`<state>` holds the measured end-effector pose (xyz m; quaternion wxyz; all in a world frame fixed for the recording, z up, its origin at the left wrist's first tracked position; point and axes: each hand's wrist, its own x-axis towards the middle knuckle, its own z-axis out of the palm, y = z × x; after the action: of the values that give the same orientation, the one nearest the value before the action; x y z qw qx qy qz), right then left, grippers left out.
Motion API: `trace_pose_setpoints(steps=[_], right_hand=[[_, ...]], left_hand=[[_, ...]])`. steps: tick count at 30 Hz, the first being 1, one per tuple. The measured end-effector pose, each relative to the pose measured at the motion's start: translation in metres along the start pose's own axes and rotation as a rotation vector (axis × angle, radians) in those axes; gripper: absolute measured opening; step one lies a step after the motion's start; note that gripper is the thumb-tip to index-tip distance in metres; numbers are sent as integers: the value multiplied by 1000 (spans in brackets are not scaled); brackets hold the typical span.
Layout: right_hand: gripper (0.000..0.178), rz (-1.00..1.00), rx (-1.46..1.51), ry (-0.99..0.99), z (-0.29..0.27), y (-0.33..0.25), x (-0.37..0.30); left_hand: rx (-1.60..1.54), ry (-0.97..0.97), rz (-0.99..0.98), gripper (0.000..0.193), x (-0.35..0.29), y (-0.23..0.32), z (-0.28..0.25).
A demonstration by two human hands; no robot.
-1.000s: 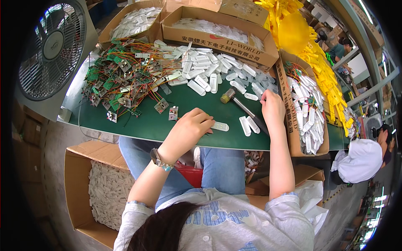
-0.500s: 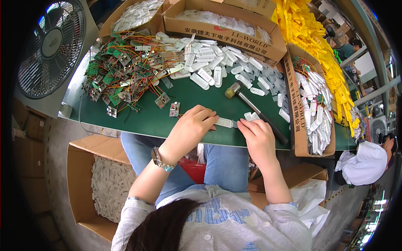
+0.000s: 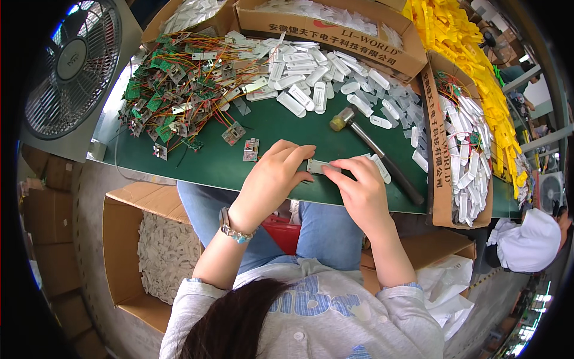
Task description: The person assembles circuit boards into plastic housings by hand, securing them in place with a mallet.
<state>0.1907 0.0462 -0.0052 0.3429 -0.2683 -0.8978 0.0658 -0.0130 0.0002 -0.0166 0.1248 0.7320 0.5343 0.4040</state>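
Between my hands, just above the table's front edge, is a small pale LED strip board (image 3: 318, 167). My right hand (image 3: 362, 186) pinches its right end between thumb and fingers. My left hand (image 3: 272, 175) is at the left end, with thumb and index finger apart on either side of it; its other fingers are partly hidden. Beside the left hand lies a small circuit board (image 3: 251, 149) with a thin wire running toward that hand. A white oblong cover (image 3: 381, 169) lies just beyond the right hand, partly covered by it.
A hammer (image 3: 382, 155) lies right of my hands. Wired circuit boards (image 3: 179, 96) are heaped at the left, white covers (image 3: 299, 66) at the back. An open carton (image 3: 439, 173) with white parts stands at the right. A fan (image 3: 72, 60) is at far left, yellow pieces (image 3: 454, 54) at far right.
My left thumb and index finger have spread from their grip on the strip board. My right hand has moved left over its right end. The whole view has shifted slightly.
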Motion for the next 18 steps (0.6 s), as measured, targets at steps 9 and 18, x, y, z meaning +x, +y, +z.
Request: trace_pose_setpoints(steps=[9, 18], right_hand=[[32, 20, -4, -99, 3, 2, 3], [29, -5, -136, -61, 6, -5, -4]], left_hand=[[47, -18, 17, 40, 2, 5, -3], [73, -40, 94, 24, 3, 3, -2]])
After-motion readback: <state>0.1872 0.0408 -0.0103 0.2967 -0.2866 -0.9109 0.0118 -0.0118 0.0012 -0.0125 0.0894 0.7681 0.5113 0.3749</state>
